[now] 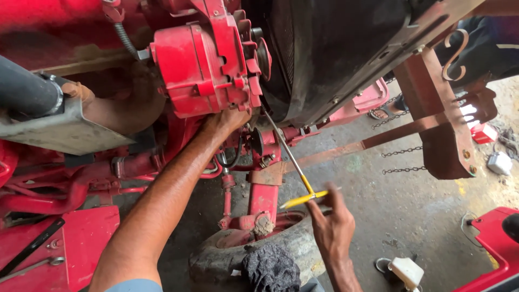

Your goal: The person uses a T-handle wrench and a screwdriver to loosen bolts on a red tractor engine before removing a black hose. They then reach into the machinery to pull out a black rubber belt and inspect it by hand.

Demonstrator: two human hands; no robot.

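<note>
My left hand (227, 121) reaches up under the red alternator (205, 70) on the red tractor engine and presses against its underside, with the fingers hidden behind it. Lower right, my right hand (332, 224) grips the yellow cross handle (304, 199) of a long T-handle tool. Its thin metal shaft (286, 151) slants up left, and the tip ends just below the alternator, beside my left hand.
A black radiator shroud (335, 54) hangs right of the alternator. A rusty red bracket (443, 124) with chains (403, 159) juts out at right. Below lie the front tyre (227, 259), a black rag (270, 267) and a white container (406, 270). Another person's sandalled foot (380, 112) stands behind.
</note>
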